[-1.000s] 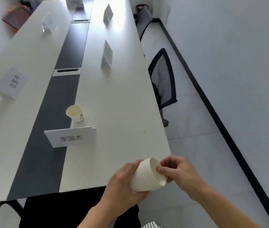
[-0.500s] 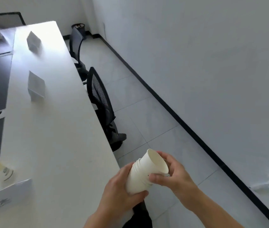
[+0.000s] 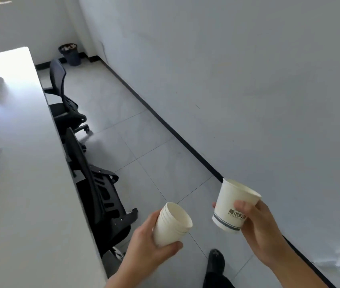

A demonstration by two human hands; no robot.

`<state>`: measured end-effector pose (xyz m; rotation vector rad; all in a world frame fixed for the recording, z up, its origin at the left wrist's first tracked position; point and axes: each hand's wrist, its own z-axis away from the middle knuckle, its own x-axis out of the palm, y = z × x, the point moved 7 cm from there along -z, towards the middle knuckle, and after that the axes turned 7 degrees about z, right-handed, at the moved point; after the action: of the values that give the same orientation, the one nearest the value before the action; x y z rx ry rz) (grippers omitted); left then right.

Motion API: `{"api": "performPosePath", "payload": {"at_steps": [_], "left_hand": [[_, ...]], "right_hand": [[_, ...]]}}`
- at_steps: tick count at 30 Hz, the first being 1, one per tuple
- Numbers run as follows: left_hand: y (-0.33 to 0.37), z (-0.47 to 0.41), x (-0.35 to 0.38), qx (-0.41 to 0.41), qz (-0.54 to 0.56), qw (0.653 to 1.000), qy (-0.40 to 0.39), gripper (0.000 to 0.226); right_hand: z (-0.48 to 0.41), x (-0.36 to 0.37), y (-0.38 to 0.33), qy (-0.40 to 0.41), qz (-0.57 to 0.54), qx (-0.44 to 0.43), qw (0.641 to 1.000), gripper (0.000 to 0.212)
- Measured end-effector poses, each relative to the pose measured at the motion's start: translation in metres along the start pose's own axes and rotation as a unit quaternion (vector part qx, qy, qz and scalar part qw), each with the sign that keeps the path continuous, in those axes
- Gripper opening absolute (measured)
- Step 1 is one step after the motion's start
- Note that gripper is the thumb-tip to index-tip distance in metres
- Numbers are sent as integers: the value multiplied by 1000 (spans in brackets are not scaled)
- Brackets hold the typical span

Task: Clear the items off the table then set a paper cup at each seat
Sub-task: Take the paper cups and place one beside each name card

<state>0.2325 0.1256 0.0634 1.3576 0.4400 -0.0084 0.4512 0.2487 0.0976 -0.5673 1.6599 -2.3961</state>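
Single head view, high, angled down-forward; hands close at bottom, table edge (image 3: 40,163) left, wall right.

Paper cups, matt and white, over smooth hard surfaces

Matt white paper on the single cup (image 3: 234,206), with a grey band and dark print near the base; same matt paper on the nested stack of cups (image 3: 172,223), rims ridged one inside another; smooth white table top (image 3: 26,183), faintly sheened under the light; black mesh and moulded plastic on the chairs (image 3: 94,183); smooth grey floor tiles (image 3: 144,150), slightly glossy; flat matt wall (image 3: 237,80).
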Motion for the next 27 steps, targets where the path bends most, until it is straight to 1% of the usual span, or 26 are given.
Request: {"api": "performPosePath", "payload": {"at_steps": [3, 5, 8, 11, 15, 19, 23, 27], "left_hand": [[0, -51, -1, -19, 0, 999, 32, 65], [5, -87, 0, -35, 1, 998, 58, 65], [20, -141, -1, -44, 25, 993, 110, 64], [34, -182, -9, -49, 54, 986, 151, 64], [28, -206, -38, -67, 81, 968, 227, 66], [-3, -222, -81, -106, 98, 945, 292, 68], [-33, -265, -139, -114, 110, 927, 339, 67], [-42, -334, -208, -100, 125, 923, 350, 64]], "right_hand": [[-53, -33, -16, 25, 90, -7, 996, 47], [-93, -52, -26, 27, 158, -17, 987, 49], [-158, -68, -43, 10, 238, -28, 971, 50], [-220, -64, -60, -31, 278, -30, 959, 53], [-296, -25, -74, -113, 296, -20, 948, 43], [-365, 30, -73, -173, 310, -9, 935, 39], [-433, 93, -71, -196, 322, -16, 926, 41], [-498, 158, -83, -193, 344, -27, 918, 42]]}}
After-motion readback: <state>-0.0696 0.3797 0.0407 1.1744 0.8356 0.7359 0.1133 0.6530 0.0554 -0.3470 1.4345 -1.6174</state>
